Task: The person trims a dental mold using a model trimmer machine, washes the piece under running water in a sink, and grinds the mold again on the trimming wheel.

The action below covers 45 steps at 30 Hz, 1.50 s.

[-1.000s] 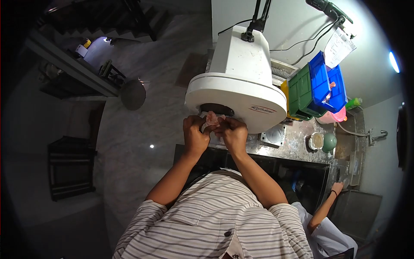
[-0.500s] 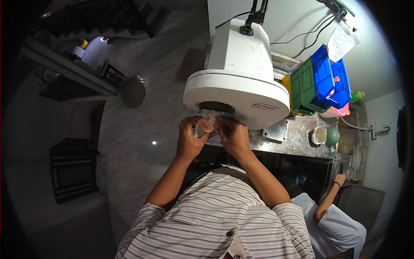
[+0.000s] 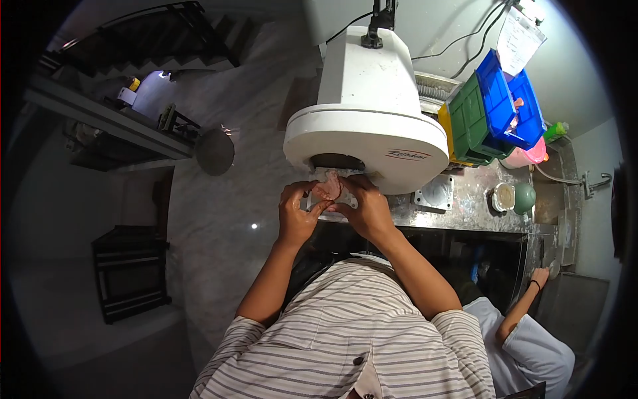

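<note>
A small pink dental cast (image 3: 327,187) is pinched between both hands, just in front of the dark opening of a white trimming machine (image 3: 365,139). My left hand (image 3: 297,211) is closed on the cast's left side, thumb below and fingers above. From the right, my right hand (image 3: 367,208) is closed on the same piece, its fingers bent over the right edge. A pale metal ledge lies under the hands, and part of the cast is hidden by the fingers.
Right of the machine stand green (image 3: 473,120) and blue bins (image 3: 508,100). A square metal plate (image 3: 434,193), a white jar (image 3: 502,197) and a green bowl (image 3: 524,198) sit on the counter. A co-worker's hand (image 3: 539,276) is at the lower right.
The cast has come away from the machine's opening and turned between my fingers. The whole view has shifted slightly. The co-worker's hand remains near the counter's edge.
</note>
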Available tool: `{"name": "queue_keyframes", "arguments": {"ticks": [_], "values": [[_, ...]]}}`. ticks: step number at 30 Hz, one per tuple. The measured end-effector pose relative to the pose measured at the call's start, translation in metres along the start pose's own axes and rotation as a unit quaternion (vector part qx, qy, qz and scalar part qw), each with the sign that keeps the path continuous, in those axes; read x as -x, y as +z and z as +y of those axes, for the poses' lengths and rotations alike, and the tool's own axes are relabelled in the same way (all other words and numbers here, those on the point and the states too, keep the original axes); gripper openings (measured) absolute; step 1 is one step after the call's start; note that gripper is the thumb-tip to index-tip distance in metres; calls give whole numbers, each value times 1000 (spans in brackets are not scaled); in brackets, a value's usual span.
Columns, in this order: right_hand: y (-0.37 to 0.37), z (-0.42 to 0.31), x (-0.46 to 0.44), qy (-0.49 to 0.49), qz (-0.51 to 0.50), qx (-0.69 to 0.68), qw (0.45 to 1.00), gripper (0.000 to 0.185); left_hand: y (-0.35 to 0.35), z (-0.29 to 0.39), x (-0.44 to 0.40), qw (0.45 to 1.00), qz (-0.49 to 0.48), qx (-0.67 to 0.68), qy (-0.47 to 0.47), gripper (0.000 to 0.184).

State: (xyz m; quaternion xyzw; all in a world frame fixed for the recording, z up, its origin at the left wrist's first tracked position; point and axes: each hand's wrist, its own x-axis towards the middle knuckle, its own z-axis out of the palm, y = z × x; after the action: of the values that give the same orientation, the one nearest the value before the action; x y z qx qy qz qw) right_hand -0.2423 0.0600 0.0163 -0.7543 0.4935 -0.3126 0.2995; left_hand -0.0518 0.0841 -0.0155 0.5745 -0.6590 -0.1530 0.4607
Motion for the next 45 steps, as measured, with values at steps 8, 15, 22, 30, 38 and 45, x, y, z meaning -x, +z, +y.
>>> {"name": "queue_keyframes", "arguments": {"ticks": [8, 15, 22, 30, 38, 45], "values": [[11, 7, 1, 15, 46, -1, 999, 60, 2, 3, -2, 1000, 2, -9, -6, 47], [3, 9, 7, 5, 23, -31, 999, 56, 10, -2, 1, 998, -22, 57, -17, 42], [14, 21, -2, 11, 35, -25, 999, 35, 13, 3, -8, 999, 24, 9, -24, 31], [14, 19, -5, -22, 67, -20, 997, 42, 15, 6, -14, 999, 43, 19, 21, 34], [12, 12, -6, 6, 51, -7, 999, 45, 18, 7, -9, 998, 63, 19, -23, 35], [14, 12, -6, 5, 61, 16, 998, 43, 16, 11, -11, 996, 52, 36, -57, 38]]}}
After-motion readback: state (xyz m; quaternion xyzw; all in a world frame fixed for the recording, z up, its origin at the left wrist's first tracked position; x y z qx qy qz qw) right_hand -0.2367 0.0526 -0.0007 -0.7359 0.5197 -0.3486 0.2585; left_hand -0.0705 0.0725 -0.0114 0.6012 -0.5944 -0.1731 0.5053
